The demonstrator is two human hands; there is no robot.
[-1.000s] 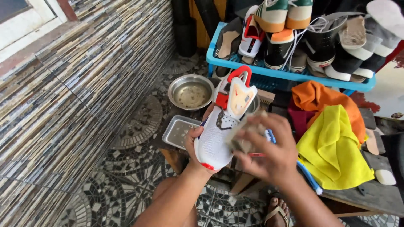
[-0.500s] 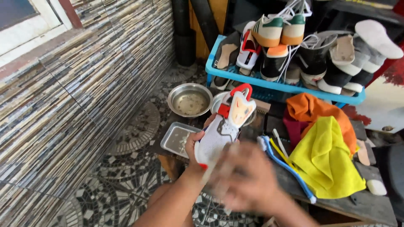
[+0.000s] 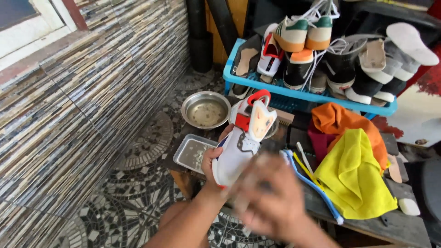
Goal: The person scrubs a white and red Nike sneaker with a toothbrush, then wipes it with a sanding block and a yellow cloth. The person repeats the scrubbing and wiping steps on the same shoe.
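My left hand (image 3: 211,158) grips a white sneaker (image 3: 239,144) with red trim and a red heel loop, holding it upright above a low wooden table (image 3: 363,220). My right hand (image 3: 271,197) is badly blurred and sits against the shoe's lower side, closed around a greyish cloth (image 3: 250,181) that I can barely make out.
On the table lie a blue-handled brush (image 3: 312,186), a yellow cloth (image 3: 356,177), an orange cloth (image 3: 342,119), a rectangular metal tray (image 3: 190,151) and a round metal bowl (image 3: 206,110). A blue basket (image 3: 303,92) of shoes stands behind. A tiled wall rises on the left.
My right hand slid down from the shoe's middle toward its lower end and stays in fast motion there. The view shifted slightly, and the left hand keeps the shoe in place.
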